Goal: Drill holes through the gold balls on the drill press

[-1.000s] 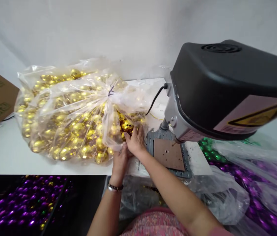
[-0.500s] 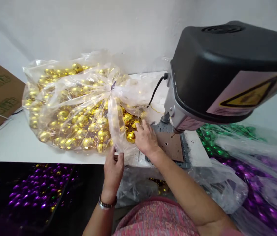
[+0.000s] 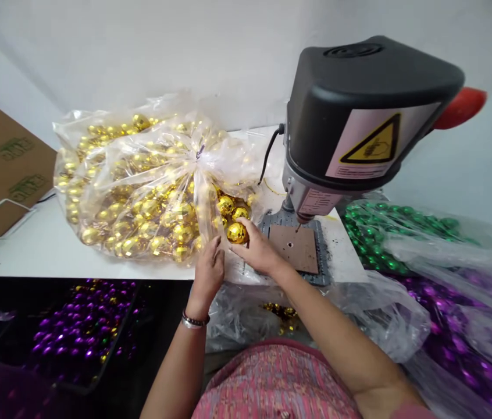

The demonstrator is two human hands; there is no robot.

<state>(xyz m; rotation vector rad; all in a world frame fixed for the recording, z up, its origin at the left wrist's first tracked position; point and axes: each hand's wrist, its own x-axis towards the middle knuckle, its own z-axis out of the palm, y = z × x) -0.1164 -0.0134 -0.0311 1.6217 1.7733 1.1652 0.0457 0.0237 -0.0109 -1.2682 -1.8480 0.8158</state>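
Since the earlier frame, the right hand (image 3: 259,251) has curled over a gold mirrored ball (image 3: 237,233), and the left hand (image 3: 207,272) has moved in just beside it. The right fingers (image 3: 248,228) wrap over the top of the ball and press it toward the thumb side, holding it at the open end of a clear plastic bag (image 3: 228,163). The left fingers (image 3: 216,247) stand slightly spread and curved; they seem to brush the bag's loose film, though the glare makes that contact hard to confirm. A beaded bracelet (image 3: 194,320) circles the left wrist.

Nearest the wearer is a pink knitted top (image 3: 274,381). To its left, a dark tray (image 3: 93,343) holds purple beads, and just ahead of the top lies a crumpled clear bag (image 3: 246,323) with a few gold beads inside. On the right, purple beads (image 3: 459,343) and green beads (image 3: 396,233) fill clear bags.

The white table (image 3: 41,256) carries the large bag, packed with gold balls and tied near its middle. Right of it stands a drill press with a brown board on its base (image 3: 293,247), a black head (image 3: 359,96) and a red knob (image 3: 459,107). A cardboard box (image 3: 4,169) sits far left, against a white wall (image 3: 176,52).
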